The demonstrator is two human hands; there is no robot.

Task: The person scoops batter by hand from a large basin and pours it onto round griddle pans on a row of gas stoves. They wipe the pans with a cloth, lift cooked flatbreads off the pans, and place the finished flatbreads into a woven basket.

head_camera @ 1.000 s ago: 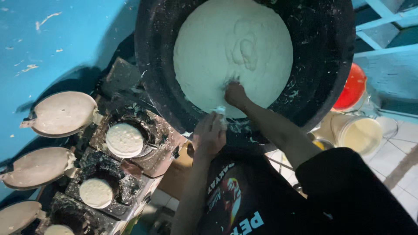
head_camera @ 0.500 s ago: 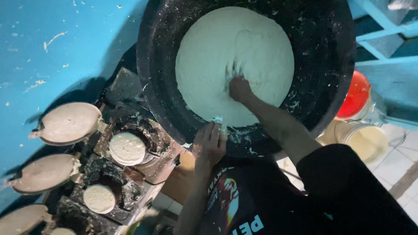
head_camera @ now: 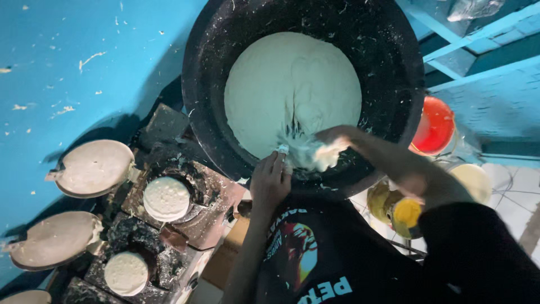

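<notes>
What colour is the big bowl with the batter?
The big bowl is black, speckled with pale batter; seen in the head view.

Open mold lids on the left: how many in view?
3, maybe 4. One lid beside the upper filled mold, one lower left, and one cut off at the bottom-left corner. More may lie outside the frame.
</notes>
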